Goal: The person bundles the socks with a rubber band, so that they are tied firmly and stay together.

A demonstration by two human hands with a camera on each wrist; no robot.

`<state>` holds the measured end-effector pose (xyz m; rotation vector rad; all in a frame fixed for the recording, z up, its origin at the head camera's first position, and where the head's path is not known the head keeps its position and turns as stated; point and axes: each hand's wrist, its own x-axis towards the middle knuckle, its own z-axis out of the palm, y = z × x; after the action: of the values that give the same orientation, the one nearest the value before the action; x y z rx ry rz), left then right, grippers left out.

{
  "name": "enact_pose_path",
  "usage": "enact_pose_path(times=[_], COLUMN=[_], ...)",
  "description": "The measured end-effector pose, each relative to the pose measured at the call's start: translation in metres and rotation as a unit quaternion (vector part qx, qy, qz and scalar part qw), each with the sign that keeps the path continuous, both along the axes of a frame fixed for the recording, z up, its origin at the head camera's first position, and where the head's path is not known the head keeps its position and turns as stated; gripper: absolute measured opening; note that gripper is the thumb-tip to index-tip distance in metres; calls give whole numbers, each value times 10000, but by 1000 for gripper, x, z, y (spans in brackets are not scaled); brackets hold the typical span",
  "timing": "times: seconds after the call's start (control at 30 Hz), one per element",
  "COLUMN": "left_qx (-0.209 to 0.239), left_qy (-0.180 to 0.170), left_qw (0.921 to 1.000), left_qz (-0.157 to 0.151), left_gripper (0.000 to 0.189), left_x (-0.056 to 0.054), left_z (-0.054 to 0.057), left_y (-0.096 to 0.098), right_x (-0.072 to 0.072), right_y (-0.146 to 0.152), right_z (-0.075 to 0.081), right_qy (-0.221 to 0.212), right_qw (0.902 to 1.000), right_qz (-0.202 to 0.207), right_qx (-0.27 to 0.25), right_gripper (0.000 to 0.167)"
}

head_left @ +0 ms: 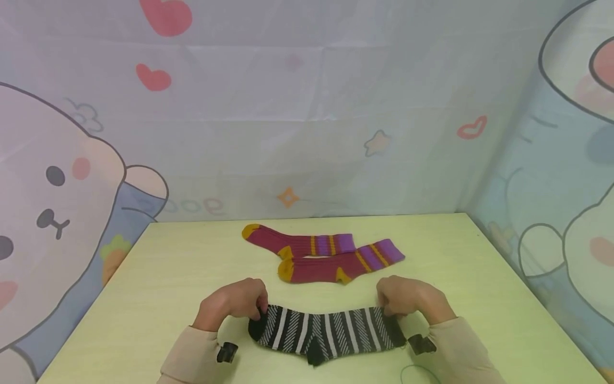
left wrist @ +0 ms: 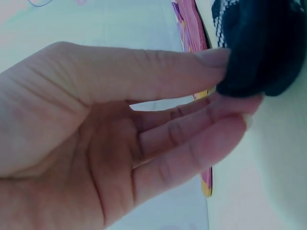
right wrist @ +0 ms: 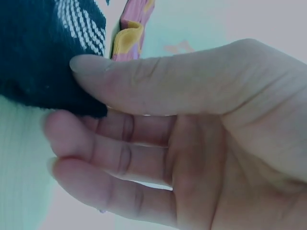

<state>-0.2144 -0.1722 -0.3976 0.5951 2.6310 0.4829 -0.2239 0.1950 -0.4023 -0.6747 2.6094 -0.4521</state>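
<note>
A black sock (head_left: 331,333) with white stripes and herringbone bands stretches sideways between both hands near the front of the table. My left hand (head_left: 242,300) pinches its black toe end between thumb and fingers, as the left wrist view shows on the dark fabric (left wrist: 264,48). At the opposite end, my right hand (head_left: 403,296) pinches the black cuff (right wrist: 48,72) between thumb and fingertips. The heel patch (head_left: 314,353) points toward the front edge. Behind lie two maroon socks with mustard toes and heels and purple-striped cuffs, the rear one (head_left: 292,242) partly against the nearer one (head_left: 316,270).
The pale yellow table (head_left: 144,298) reaches back to a printed fabric backdrop (head_left: 312,106) with hearts and cartoon animals, which also hangs along both sides. A thin dark cord (head_left: 419,367) curves near the right sleeve (head_left: 462,349).
</note>
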Motion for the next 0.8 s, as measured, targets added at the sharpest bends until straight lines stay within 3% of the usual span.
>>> enact_pose_path(times=[0.1, 0.37, 0.73, 0.8], left_qx=[30, 195, 159, 133], left_qy=[22, 198, 243, 256], left_qw=[10000, 9995, 9995, 9994], left_qz=[18, -146, -154, -174], left_gripper=[18, 16, 16, 17], left_x=[0, -3, -4, -3], left_z=[0, -1, -5, -4], left_y=[1, 3, 4, 4], right_x=[-2, -8, -8, -7], right_y=[2, 8, 9, 11], right_z=[-1, -6, -4, -3], right_qy=[105, 350, 276, 320], right_qw=[9999, 9991, 9993, 9992], right_qz=[-1, 54, 76, 60], right_qx=[115, 253, 237, 227], right_gripper=[19, 38, 43, 37])
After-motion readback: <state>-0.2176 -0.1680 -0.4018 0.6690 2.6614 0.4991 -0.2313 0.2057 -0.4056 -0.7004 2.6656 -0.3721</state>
